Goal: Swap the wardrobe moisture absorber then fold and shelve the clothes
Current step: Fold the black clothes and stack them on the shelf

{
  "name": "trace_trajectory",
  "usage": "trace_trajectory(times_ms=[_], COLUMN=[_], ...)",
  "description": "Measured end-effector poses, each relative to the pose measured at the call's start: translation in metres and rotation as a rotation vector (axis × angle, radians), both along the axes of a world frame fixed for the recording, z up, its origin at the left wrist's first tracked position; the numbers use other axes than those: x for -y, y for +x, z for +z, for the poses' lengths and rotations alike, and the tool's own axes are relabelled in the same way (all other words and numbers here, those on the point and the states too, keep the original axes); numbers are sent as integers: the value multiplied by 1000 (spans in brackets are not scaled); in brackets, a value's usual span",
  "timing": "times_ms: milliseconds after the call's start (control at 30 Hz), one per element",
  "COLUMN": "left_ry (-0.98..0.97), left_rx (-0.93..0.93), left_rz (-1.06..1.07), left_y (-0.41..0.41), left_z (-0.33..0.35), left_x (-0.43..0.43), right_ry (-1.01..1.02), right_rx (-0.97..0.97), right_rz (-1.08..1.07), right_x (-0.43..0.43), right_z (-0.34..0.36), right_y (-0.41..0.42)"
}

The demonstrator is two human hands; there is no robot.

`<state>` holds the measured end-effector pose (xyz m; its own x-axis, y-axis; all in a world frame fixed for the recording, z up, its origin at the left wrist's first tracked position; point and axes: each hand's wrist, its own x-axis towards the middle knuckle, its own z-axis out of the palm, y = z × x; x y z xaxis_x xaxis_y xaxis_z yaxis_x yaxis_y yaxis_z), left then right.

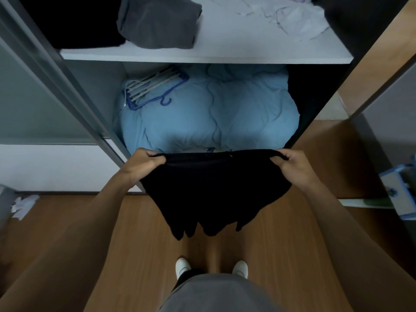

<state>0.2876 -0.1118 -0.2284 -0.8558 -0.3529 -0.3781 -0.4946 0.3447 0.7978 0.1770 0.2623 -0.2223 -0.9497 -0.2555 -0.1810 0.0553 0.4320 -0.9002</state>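
A black garment point(213, 188) hangs in front of the open wardrobe, stretched flat between my two hands. My left hand point(144, 163) grips its top left corner and my right hand point(290, 163) grips its top right corner. The lower hem dangles above the wooden floor. On the white shelf point(202, 56) above lie a folded grey garment point(157, 21), a black folded pile point(74, 21) to its left and a crumpled white cloth point(288, 16) to the right. No moisture absorber shows.
A light blue duvet point(209, 113) fills the compartment under the shelf, with blue and white hangers point(153, 88) lying on it. A sliding door frame point(63, 86) stands at the left. A blue and white box point(400, 190) sits at the right. White scraps point(23, 206) lie on the floor.
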Motion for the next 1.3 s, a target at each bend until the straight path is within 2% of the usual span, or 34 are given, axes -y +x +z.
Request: trace_trajectory(times_ms=[133, 267, 333, 467, 567, 700, 800, 967, 1100, 1300], left_ry=[139, 101, 88, 176, 249, 309, 274, 189, 173, 137], left_rx=[105, 256, 222, 100, 13, -45, -110, -185, -194, -137], left_rz=[-312, -579, -542, -277, -63, 54, 77, -13, 23, 23], left_y=[6, 4, 1, -7, -13, -20, -26, -28, -27, -27], left_z=[9, 10, 11, 16, 15, 15, 16, 18, 16, 19], left_x=[-2, -12, -19, -43, -65, -95, -108, -120, -132, -135], right_ry=[-55, -186, -237, -255, -143, -38, -34, -51, -145, -15], right_rx=[88, 203, 227, 213, 152, 132, 127, 105, 150, -8], right_rz=[-162, -311, -344, -343, -295, -228, -176, -96, -34, 81], right_x=[11, 23, 27, 35, 45, 59, 69, 88, 100, 107], right_z=[5, 17, 23, 28, 24, 13, 13, 15, 16, 11], right_y=[2, 2, 1, 4, 9, 20, 29, 43, 58, 74])
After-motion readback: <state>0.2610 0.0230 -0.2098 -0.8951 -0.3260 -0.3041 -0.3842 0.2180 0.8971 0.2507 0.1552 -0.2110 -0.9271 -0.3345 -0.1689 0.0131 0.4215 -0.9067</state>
